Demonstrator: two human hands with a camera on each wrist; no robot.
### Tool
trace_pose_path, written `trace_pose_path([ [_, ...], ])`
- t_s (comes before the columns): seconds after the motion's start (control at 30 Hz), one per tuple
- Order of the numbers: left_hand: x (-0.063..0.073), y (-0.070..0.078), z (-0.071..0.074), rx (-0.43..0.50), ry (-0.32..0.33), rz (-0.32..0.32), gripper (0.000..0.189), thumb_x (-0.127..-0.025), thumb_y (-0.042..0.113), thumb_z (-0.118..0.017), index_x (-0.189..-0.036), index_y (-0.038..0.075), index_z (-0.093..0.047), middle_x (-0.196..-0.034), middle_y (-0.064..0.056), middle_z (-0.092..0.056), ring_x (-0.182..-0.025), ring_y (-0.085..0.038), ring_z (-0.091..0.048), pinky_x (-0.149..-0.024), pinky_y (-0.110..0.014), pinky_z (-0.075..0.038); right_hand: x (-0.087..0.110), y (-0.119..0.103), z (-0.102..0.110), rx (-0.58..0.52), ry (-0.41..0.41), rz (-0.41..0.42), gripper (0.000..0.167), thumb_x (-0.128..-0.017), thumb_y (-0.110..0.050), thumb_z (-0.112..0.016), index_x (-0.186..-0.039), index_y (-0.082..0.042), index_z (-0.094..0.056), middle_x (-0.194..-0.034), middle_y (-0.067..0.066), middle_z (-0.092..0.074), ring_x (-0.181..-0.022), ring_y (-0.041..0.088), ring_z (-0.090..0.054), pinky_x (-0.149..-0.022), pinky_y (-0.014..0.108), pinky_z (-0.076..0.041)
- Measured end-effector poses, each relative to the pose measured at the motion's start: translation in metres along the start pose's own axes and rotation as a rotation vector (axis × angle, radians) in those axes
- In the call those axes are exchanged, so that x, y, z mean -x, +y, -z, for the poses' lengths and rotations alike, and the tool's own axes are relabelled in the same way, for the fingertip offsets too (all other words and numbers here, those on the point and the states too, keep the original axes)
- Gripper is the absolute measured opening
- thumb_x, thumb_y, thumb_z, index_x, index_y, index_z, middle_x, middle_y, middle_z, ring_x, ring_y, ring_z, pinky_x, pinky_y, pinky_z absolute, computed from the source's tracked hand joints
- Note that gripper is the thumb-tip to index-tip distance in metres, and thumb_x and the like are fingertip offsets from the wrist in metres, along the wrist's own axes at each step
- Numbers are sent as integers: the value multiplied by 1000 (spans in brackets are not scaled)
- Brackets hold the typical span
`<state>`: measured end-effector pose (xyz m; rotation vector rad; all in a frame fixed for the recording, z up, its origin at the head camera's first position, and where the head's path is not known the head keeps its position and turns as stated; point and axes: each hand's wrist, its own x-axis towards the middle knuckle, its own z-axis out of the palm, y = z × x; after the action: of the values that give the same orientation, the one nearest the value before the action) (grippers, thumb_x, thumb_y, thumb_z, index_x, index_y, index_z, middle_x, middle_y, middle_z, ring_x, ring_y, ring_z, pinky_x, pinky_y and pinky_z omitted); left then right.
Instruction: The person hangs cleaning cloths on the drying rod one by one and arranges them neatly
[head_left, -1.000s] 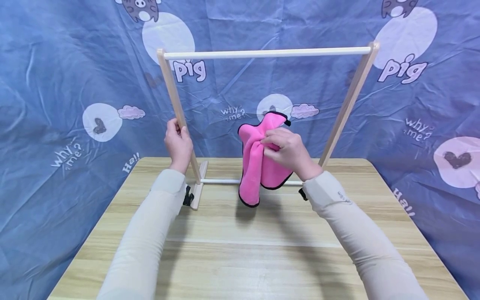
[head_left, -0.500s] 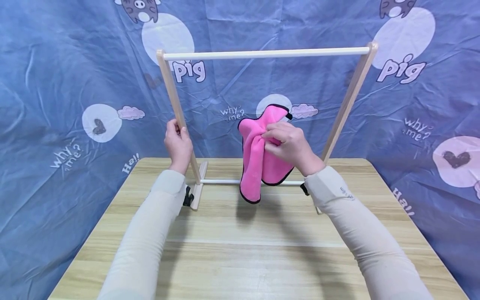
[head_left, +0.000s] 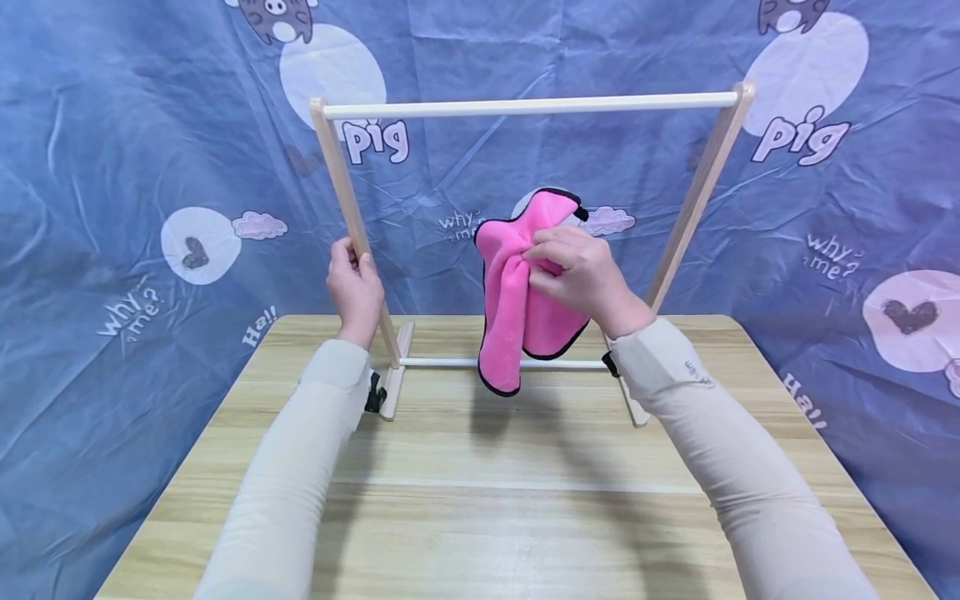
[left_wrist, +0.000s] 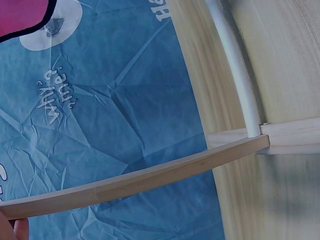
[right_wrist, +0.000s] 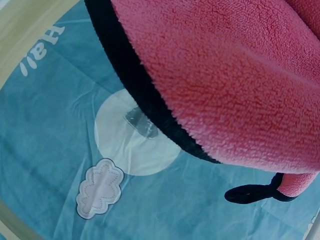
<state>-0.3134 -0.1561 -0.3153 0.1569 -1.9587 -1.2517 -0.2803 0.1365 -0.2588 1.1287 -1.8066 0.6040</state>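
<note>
My right hand (head_left: 573, 271) pinches a pink fleecy towel (head_left: 504, 308) with black edging near its middle, so it hangs in folds inside the frame of a wooden rack. A black loop (right_wrist: 245, 194) sticks out from one corner of the towel in the right wrist view. My left hand (head_left: 355, 287) grips the rack's left wooden post (head_left: 343, 183) about halfway up, thumb in front. The white top bar (head_left: 532, 107) runs above the towel. In the left wrist view only fingertips (left_wrist: 21, 230) show below the post.
The rack's right post (head_left: 697, 200) stands beyond my right wrist. A white lower bar (head_left: 435, 362) joins the two feet on the wooden table (head_left: 480, 517). A blue printed cloth (head_left: 450, 67) hangs behind and at both sides.
The right hand has lifted the towel upward; its lower end has risen farther above the table. My left hand stays on the post.
</note>
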Motion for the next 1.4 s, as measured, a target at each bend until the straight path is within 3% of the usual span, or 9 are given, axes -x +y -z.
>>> trace_pose_path([
  [0.3, 1, 1, 1, 1, -13, 2, 24, -93, 6, -50, -116, 2, -53, -108, -18, -60, -98, -27, -58, -85, -35, -47, -12, 0, 7, 9, 0, 35, 14, -70, 9, -61, -77, 1, -69, -75, 9, -61, -70, 21, -53, -63, 29, -44],
  [0.93, 0, 0, 0, 5, -22, 9, 25, -93, 7, -50, -117, 4, -53, -110, -16, -63, -99, -26, -60, -85, -35, -49, -27, 2, 13, 25, 17, 39, 13, -71, 9, -60, -79, 2, -68, -77, 11, -62, -74, 24, -54, -65, 34, -46],
  [1.17, -1, -1, 0, 6, -22, 8, 25, -93, 7, -51, -117, 4, -53, -111, -16, -62, -100, -25, -60, -86, -34, -49, -34, 3, 16, 64, -6, 42, 9, -74, 4, -63, -80, 1, -70, -80, 13, -65, -83, 27, -60, -75, 38, -51],
  [1.4, -1, -1, 1, -1, -24, 1, 25, -93, 7, -50, -118, 3, -53, -112, -17, -62, -100, -25, -61, -85, -34, -49, -41, 3, 20, 83, -6, 40, 10, -74, 4, -62, -79, 1, -70, -80, 13, -66, -84, 26, -60, -75, 39, -52],
])
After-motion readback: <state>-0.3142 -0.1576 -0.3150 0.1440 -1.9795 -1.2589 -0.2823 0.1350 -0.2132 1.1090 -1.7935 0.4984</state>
